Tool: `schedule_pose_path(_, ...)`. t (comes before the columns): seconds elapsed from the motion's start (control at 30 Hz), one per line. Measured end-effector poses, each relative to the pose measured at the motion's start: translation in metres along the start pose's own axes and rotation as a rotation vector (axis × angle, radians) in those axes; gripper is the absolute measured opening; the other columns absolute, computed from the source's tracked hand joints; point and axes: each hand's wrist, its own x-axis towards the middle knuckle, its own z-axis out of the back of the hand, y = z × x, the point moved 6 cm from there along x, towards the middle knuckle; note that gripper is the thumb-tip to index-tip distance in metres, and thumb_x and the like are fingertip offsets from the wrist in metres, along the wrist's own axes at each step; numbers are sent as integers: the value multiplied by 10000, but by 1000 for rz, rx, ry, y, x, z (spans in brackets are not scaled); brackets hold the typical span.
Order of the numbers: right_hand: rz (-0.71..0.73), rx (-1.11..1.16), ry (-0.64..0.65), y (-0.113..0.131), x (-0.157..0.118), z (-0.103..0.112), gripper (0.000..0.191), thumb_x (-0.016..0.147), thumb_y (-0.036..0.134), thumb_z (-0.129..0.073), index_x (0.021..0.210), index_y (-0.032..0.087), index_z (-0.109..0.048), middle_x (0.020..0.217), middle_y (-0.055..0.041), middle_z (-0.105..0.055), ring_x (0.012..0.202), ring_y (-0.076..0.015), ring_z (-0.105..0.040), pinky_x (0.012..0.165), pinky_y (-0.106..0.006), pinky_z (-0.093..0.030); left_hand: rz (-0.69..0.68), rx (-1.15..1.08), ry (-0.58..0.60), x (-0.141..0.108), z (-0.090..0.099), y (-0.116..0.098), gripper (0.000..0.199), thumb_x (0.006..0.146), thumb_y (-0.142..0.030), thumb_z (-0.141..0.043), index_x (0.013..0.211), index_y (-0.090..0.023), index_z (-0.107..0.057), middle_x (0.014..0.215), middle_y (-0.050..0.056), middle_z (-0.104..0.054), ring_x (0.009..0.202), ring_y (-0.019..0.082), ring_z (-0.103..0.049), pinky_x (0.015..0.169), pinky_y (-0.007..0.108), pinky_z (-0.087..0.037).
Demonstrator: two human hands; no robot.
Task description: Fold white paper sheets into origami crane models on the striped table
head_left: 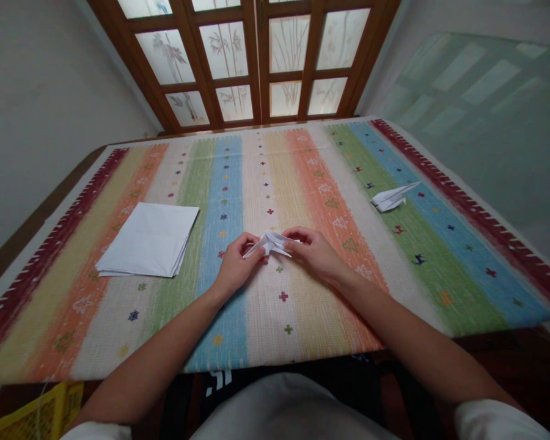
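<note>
Between my two hands is a small folded white paper figure (271,241), held just over the striped cloth at the middle of the table. My left hand (239,261) pinches its left side between thumb and fingers. On the other side, my right hand (315,250) grips the right edge the same way. Pointed flaps and creases show on the paper; its underside is hidden. To the left lies a stack of white square paper sheets (149,239). A second folded white paper figure (392,197), long and pointed, rests at the right.
A striped tablecloth (238,330) in several colours covers the table. Wooden doors with glass panes (258,67) stand beyond the far edge. At the lower left, below the table edge, is a yellow plastic basket (32,418). A glossy pale panel (481,128) is at the right.
</note>
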Motion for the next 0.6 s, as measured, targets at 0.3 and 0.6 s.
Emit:
schedule_pose_path(0.3, 45, -9, -1, 1, -5, -11, 293, 770, 366, -838, 987, 221, -703, 924, -20, -738, 795, -163, -689, 718, -288, -534, -181, 234, -55, -5, -1, -13, 215, 932, -407, -697, 959, -194, -689, 944, 51, -761, 874, 201, -732, 778, 299, -586)
schedule_pose_path(0.6, -23, 115, -94, 4, 0, 6, 582, 706, 399, -900, 1190, 256, -610, 844, -13, -793, 762, -194, -745, 710, -307, -582, -22, -12, -88, 2, 14, -5, 403, 829, -426, -800, 1118, -193, -643, 845, 40, -769, 673, 172, -710, 620, 243, -534)
